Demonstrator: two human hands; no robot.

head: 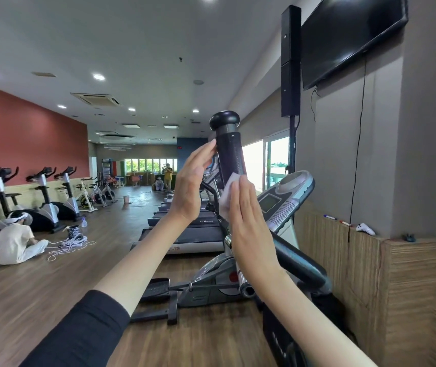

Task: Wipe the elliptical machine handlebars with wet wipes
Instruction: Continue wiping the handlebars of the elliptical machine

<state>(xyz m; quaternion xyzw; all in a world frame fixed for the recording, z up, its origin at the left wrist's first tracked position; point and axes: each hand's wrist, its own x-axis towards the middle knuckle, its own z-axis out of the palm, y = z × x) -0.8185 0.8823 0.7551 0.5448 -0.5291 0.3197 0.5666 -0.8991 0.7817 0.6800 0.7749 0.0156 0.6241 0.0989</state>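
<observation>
An upright black handlebar grip (231, 152) with a round knob on top rises from the elliptical machine (211, 276) in front of me. My left hand (189, 184) has straight fingers, and its fingertips touch the grip's left side near the top. My right hand (248, 221) is flat with straight fingers and presses a white wet wipe (228, 192) against the lower part of the grip. A second, lower handlebar (299, 260) slants down to the right. The grey console (283, 200) stands behind my right hand.
A row of treadmills (185, 229) runs back on the left of the elliptical. A wooden ledge (370, 237) with markers and a white controller lines the right wall under a television (349, 35). A person sits on the floor (18, 242) near exercise bikes (44, 197).
</observation>
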